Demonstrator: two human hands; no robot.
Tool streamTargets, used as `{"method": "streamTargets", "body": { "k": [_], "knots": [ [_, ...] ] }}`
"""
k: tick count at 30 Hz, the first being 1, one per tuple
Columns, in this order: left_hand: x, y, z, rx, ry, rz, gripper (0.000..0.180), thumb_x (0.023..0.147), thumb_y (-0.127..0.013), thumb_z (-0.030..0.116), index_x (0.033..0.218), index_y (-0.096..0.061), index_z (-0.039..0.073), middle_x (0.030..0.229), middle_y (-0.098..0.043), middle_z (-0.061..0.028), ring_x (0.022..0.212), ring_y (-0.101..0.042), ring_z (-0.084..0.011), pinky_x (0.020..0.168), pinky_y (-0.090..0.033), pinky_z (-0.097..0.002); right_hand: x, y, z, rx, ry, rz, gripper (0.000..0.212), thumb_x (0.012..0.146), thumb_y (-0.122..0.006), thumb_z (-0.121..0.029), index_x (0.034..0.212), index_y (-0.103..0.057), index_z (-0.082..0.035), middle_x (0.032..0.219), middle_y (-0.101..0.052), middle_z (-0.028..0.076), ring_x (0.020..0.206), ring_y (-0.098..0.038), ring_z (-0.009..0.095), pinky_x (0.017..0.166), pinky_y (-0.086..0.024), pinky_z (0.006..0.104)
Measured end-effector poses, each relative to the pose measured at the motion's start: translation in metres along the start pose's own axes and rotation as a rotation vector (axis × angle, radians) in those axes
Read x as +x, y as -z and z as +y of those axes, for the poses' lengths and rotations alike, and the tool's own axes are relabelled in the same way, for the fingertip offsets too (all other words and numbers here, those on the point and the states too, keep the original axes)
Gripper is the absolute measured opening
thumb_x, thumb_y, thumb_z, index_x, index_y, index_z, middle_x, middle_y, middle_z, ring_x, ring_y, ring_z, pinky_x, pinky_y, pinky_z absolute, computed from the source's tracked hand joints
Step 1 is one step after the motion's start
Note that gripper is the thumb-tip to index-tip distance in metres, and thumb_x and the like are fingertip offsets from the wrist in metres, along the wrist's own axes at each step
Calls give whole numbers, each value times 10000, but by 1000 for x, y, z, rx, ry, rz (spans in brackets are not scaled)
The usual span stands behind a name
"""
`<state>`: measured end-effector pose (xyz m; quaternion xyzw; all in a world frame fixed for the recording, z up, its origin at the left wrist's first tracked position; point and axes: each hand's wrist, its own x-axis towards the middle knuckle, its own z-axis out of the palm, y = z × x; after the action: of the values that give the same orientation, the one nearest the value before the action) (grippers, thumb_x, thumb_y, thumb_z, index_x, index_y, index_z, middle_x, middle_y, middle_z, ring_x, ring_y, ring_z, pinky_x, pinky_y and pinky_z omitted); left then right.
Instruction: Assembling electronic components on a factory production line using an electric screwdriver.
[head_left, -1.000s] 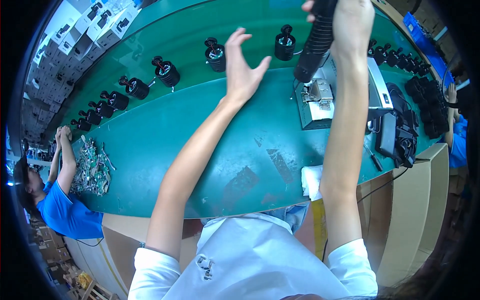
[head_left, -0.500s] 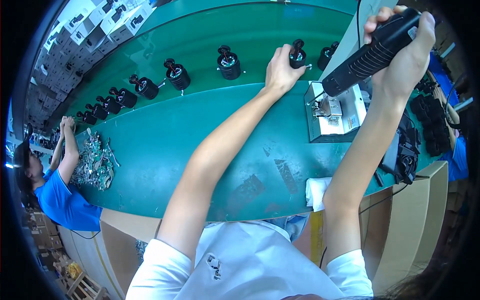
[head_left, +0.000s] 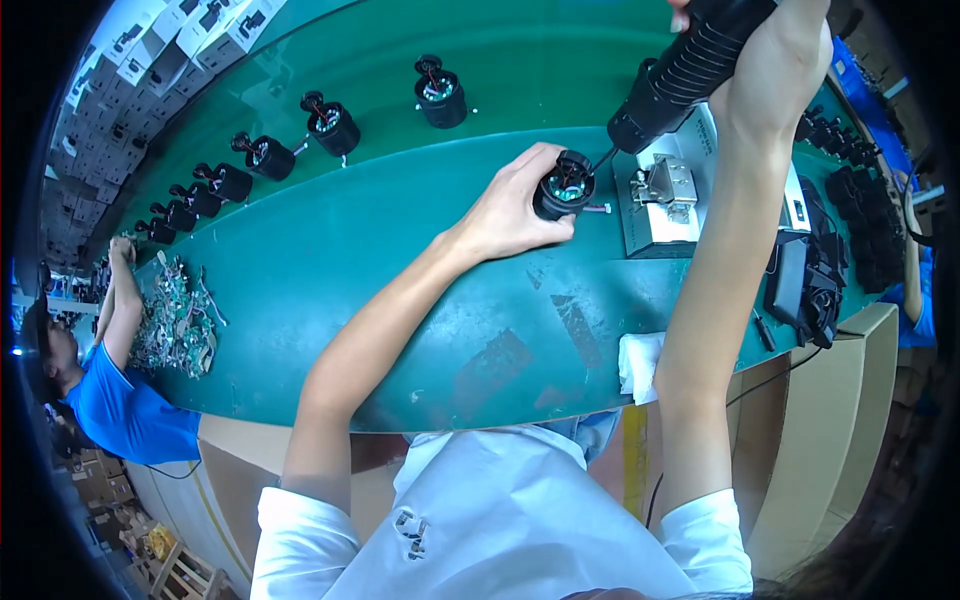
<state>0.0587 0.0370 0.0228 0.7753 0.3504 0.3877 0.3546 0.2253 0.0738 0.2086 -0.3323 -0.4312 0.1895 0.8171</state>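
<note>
My left hand (head_left: 520, 208) is wrapped round a black cylindrical housing (head_left: 564, 186) over the green bench. Its open top shows a circuit board and wires, and a short cable with a white plug sticks out toward the right. In my right hand (head_left: 775, 85) is a black electric screwdriver (head_left: 680, 75), tilted so that its bit points down to the housing's rim. Whether the bit touches the housing I cannot tell. Right beside them stands a white and grey screw feeder (head_left: 668, 190) with a metal mechanism on its front.
A row of similar black housings (head_left: 440, 97) stands on the green belt (head_left: 540, 60) beyond the bench (head_left: 420, 330). At left, a co-worker (head_left: 130, 400) in blue sits by a heap of circuit boards (head_left: 175, 325). A white cloth (head_left: 638, 366) and black adapters (head_left: 810, 285) lie right.
My left hand has brought a black housing from the belt nearer to me, beside the screw feeder. The screwdriver has moved left, its bit now at the housing.
</note>
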Motion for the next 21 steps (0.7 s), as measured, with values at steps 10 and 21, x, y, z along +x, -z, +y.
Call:
{"method": "streamTargets", "body": {
  "k": [10,21],
  "knots": [
    [-16,17,-25,-4,-101,35,531,702,-770,97,1203,-623,-1,1175,-656,-109,916,-626,-272,829,-518,-354,-25,-27,27,-78,-46,-28,513,1026,-547,-610,906,-580,-112,631,-623,-2,429,-593,96,372,-426,208],
    [-20,19,-33,-24,-102,37,542,696,-772,99,1204,-615,-8,1186,-654,-107,909,-627,-273,808,-514,-361,-19,-25,41,-105,-32,-19,514,1026,-548,-610,913,-594,-111,631,-620,-8,430,-596,96,372,-426,204]
  ]
}}
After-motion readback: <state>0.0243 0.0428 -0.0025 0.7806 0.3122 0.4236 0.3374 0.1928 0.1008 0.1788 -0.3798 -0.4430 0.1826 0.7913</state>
